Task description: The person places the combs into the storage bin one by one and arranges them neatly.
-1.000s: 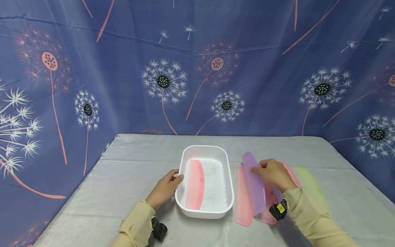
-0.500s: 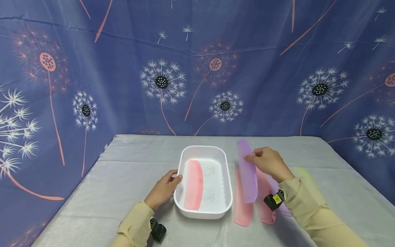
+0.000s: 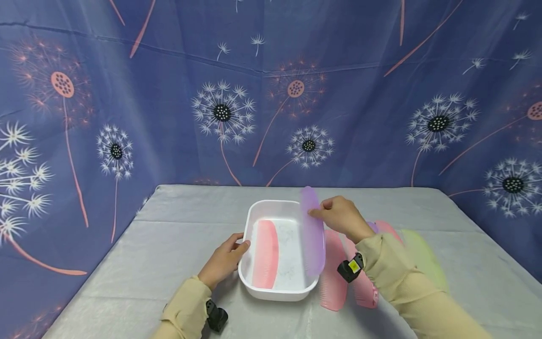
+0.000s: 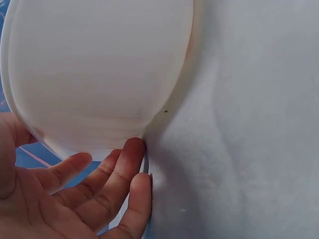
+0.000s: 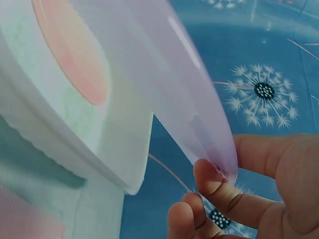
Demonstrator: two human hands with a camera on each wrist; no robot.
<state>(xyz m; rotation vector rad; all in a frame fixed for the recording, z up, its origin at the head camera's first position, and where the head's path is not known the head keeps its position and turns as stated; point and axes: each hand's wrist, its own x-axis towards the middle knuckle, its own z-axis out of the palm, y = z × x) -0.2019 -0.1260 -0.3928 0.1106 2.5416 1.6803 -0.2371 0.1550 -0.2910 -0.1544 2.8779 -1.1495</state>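
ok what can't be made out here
Head: part of the green piece, behind the right sleeve.
Left wrist: inside of the white tray, hidden by its wall.
Right wrist: marking on the purple comb, too small to read.
Right wrist: pink comb at lower left, cut off by frame edge.

Your left hand is at the lower left, palm showing, its thumb at the rim of the white tub and fingertips against the outer wall. Beside the tub you see the grey bench, shadowed, with a dark speck. Blue cloth shows between your thumb and fingers.
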